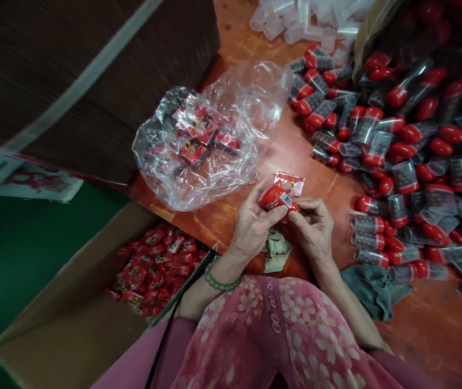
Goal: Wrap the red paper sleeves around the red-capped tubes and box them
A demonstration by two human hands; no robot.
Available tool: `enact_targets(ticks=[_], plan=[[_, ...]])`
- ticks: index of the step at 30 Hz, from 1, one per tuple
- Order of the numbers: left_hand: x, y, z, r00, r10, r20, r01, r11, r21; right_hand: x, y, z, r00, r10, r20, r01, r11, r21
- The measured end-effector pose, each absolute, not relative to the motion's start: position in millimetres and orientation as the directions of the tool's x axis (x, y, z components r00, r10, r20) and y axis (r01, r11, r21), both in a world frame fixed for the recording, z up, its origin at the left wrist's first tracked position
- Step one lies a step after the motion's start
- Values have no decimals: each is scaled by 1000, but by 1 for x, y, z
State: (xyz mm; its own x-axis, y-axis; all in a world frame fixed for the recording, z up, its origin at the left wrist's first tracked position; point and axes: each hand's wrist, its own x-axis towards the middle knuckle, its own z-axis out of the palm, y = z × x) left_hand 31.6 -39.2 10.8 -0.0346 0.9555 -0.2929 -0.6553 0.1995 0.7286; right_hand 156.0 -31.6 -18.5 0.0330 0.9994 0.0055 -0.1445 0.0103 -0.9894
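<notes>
My left hand (253, 221) is closed round a small red packet (273, 199) with a barcode on it. The fingertips of my right hand (314, 224) pinch the packet's right end. Just behind it, a red and pink printed wrapper (290, 182) sticks up past my fingers; whether it is a separate piece, I cannot tell. Below my hands lies a crumpled pale green cloth (276, 251). Ahead and to the left, an open clear plastic bag (251, 116) holds several red printed packets (194, 127).
Many clear tubes with red ends (371, 132) cover the table's right side. White translucent tubes (293, 21) lie at the back. An open cardboard box (65, 319) with red packets (158, 267) stands lower left. A dark strapped box (85, 70) fills the upper left. A dark green cloth (376, 289) lies right.
</notes>
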Motion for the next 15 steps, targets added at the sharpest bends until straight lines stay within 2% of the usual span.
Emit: enact_targets(ticks=[5,10,15], plan=[[30,-45,-3,-89,981,-170,-571,90,816,159,-33,-27,29,997,-74,-196,-67,-978],[31,-43,-9,-146,973,-179,-530,76,844,157,-35,-30,29,974,-223,-270,-207,-940],[26,-41,-9,-154,971,-183,-495,84,865,155,-36,-32,18,956,-292,-313,-272,-910]])
